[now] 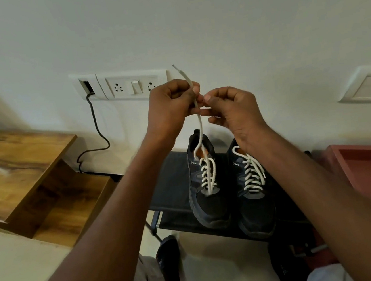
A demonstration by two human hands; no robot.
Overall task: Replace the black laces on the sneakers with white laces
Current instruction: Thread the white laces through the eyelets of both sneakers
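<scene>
Two black sneakers stand side by side on a dark rack, toes toward me. The left sneaker (204,184) carries a white lace (199,125) whose free end rises taut from its top eyelets. My left hand (171,106) grips that lace above the shoe, the tip sticking up past my fingers. My right hand (232,109) pinches the same lace right beside the left hand. The right sneaker (253,192) is laced in white across its eyelets. No black laces are in view.
The dark rack (173,183) stands against a white wall with a switch panel (125,84) and a hanging black cable (96,129). A wooden stepped shelf (28,172) is at left, a red tray (367,161) at right. More dark shoes (171,266) lie below.
</scene>
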